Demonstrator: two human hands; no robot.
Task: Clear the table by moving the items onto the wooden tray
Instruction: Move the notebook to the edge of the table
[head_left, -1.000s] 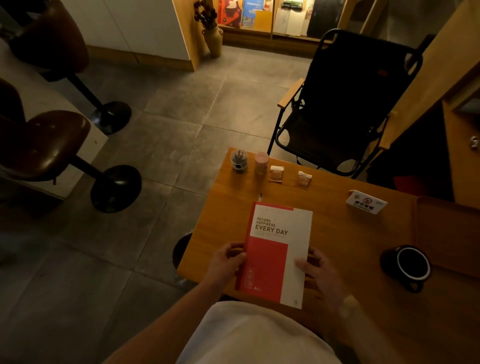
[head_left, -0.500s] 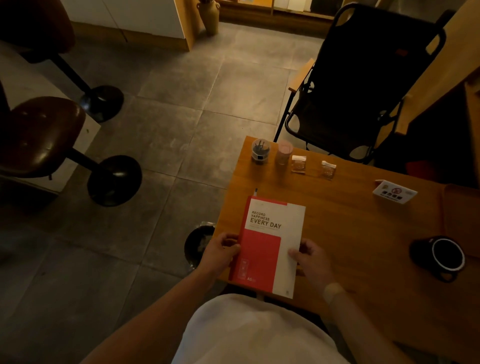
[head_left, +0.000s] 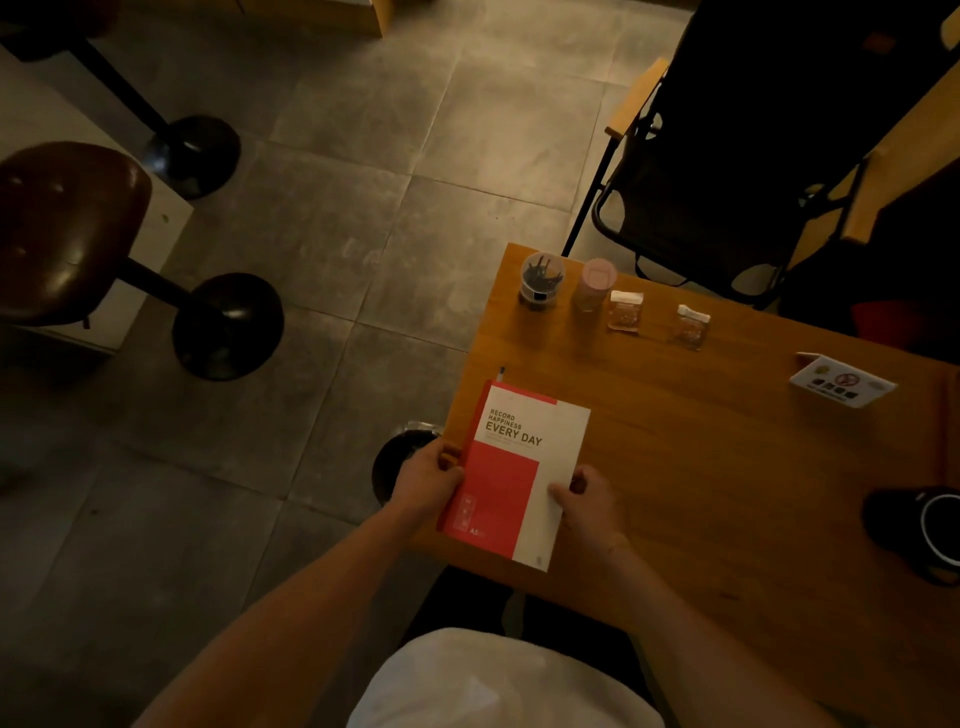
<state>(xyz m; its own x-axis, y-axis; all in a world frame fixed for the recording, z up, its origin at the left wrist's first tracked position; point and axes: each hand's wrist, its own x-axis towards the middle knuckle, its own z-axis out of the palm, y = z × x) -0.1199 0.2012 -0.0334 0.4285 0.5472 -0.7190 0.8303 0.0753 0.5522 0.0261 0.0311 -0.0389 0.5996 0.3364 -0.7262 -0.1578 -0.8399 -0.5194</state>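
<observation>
A red and white notebook (head_left: 524, 457) lies at the near left corner of the wooden table (head_left: 701, 467). My left hand (head_left: 428, 480) grips its left edge and my right hand (head_left: 587, 501) grips its right edge. A pen tip (head_left: 501, 371) pokes out past its far end. At the far left edge stand a clear cup of dark clips (head_left: 542, 280), a pink-lidded jar (head_left: 597, 285) and two small clear boxes (head_left: 626, 310) (head_left: 692, 325). A white sign card (head_left: 841, 384) and a black mug (head_left: 924, 535) sit at the right. The tray's edge is barely visible at far right.
A black folding chair (head_left: 769, 156) stands behind the table. Two dark bar stools (head_left: 72, 228) are on the tiled floor at left. A dark round bin (head_left: 400, 457) sits on the floor beside the table's left edge.
The view has swung left and down, so the table sits further right in frame. Both hands stay on the notebook's edges, which has barely moved on the table.
</observation>
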